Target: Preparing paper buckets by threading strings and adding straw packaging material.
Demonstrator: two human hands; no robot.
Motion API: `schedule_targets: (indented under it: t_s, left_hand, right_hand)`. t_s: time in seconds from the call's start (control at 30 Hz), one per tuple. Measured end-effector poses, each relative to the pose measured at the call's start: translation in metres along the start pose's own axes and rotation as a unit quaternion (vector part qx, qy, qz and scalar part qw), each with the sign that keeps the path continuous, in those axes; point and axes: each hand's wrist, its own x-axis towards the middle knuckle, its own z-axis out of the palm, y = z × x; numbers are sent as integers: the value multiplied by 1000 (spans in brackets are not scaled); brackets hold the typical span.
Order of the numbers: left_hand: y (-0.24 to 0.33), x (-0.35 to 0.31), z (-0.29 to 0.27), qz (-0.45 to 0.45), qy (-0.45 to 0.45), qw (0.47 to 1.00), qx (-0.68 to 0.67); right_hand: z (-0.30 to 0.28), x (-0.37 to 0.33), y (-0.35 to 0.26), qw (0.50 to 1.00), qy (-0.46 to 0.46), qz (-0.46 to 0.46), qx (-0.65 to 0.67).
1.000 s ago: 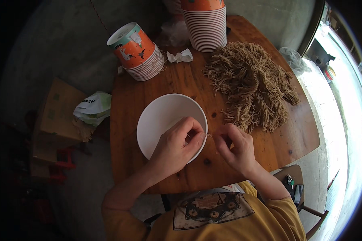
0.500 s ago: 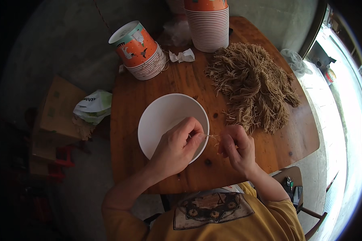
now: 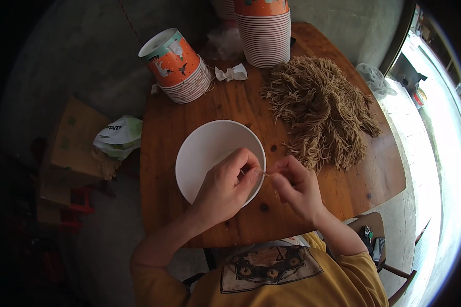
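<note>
My left hand (image 3: 224, 181) is closed in a pinch over the near right part of a white round tub (image 3: 192, 140). A short end of thin tan string (image 3: 265, 174) sticks out past its thumb and forefinger, at the tub's rim. Close by on the right, my right hand (image 3: 298, 189) is also closed, its thumb and forefinger pinching at the string's tip. The fingers hide most of the string. Beyond the right hand lies a large heap of tan strings (image 3: 325, 110), its loose ends reaching almost to my knuckles.
On the wooden table (image 3: 230, 110) a tilted stack of orange paper tubs (image 3: 176, 66) stands back left, a taller stack (image 3: 266, 38) at the back. Crumpled white paper (image 3: 231, 72) lies between them. A cardboard box (image 3: 82, 135) and a plastic bag (image 3: 119, 135) are left of the table.
My right hand has moved left, bringing its fingertips up to the string's end at my left fingers. My left hand has stayed almost still.
</note>
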Motion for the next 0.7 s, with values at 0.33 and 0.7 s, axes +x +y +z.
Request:
schedule_targets:
  t_s: [0.33, 0.7]
  left_hand:
    - [2, 2, -6, 19, 29, 997, 63]
    - [15, -34, -7, 149, -11, 928, 341]
  right_hand:
    - [-1, 0, 5, 994, -13, -78, -80]
    - [-34, 13, -35, 985, -100, -128, 52]
